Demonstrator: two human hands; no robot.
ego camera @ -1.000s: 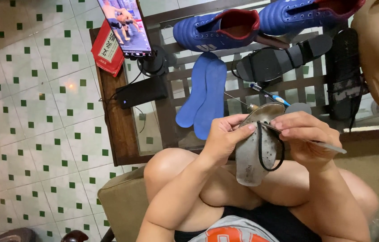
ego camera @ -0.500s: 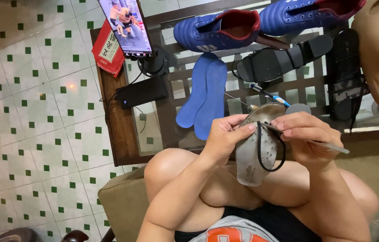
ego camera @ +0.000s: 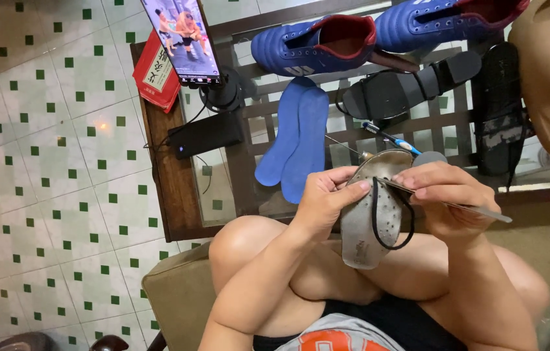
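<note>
The person sits on a tan cushion (ego camera: pixel 177 292) with knees up, and both hands are busy just above the lap. The left hand (ego camera: pixel 323 201) grips the edge of a grey shoe sole (ego camera: pixel 369 221), with the thumb pressed on its top side. The sole is long and thin. Its long line runs up and down in the view, a bit tilted, with the rounded toe end up near the table and the other end down near the legs. A black strap (ego camera: pixel 392 224) makes a loop on the sole's right side. The right hand (ego camera: pixel 447 198) pinches a thin metal awl (ego camera: pixel 476 209) that lies almost flat, with its tip at the sole's top part and its far end sticking out to the right. The right hand's fingers cover part of the sole. Just past the hands is a glass-topped wooden table (ego camera: pixel 164 188). On it lie two blue insoles (ego camera: pixel 297 143) side by side, two blue football boots (ego camera: pixel 317 42), a black sandal (ego camera: pixel 405 88), another black sandal (ego camera: pixel 499 117), a toothbrush (ego camera: pixel 389 138), a phone on a stand (ego camera: pixel 180 39), a black power bank (ego camera: pixel 206 134) and a red box (ego camera: pixel 156 75). The floor (ego camera: pixel 47 162) has white tiles with green squares.
</note>
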